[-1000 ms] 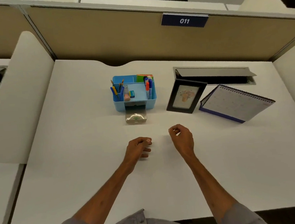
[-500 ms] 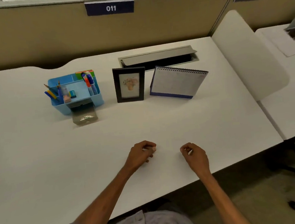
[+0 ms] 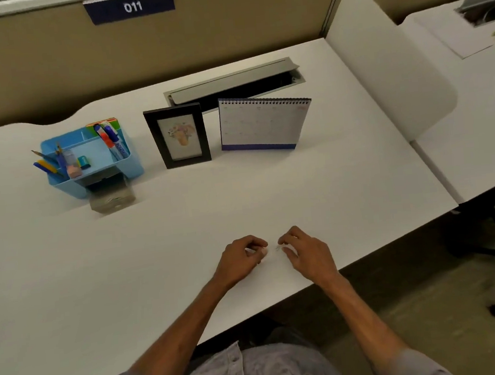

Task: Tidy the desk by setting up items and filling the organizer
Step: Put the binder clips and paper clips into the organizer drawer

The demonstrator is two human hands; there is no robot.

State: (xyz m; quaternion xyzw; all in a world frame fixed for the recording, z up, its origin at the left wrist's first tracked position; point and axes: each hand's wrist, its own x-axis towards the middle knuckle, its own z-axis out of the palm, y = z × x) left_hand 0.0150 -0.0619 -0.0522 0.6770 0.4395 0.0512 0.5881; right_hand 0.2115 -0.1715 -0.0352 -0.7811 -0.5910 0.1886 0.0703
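Overhead, from head camera: left hand (image 3: pixel 242 261) and right hand (image 3: pixel 307 255) rested close together on desk (image 3: pixel 184 228) near front edge, fingers curled; could not tell whether either pinched anything. Blue organizer (image 3: pixel 60 185) stood back left, pens (image 3: pixel 110 139) inside, clear drawer (image 3: pixel 112 197) pulled out. Photo frame (image 3: pixel 179 136) and calendar (image 3: pixel 264 123) stood to its right.

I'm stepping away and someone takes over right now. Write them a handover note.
Left hand: fingers curled near the desk's front edge; too small to tell if it pinches anything.
Right hand: loosely bent beside it, nothing visibly held.
Organizer holds pens and markers; its clear drawer stands pulled out.
Done: picture frame and calendar upright.
Left: probably finish the drawer, then close it.
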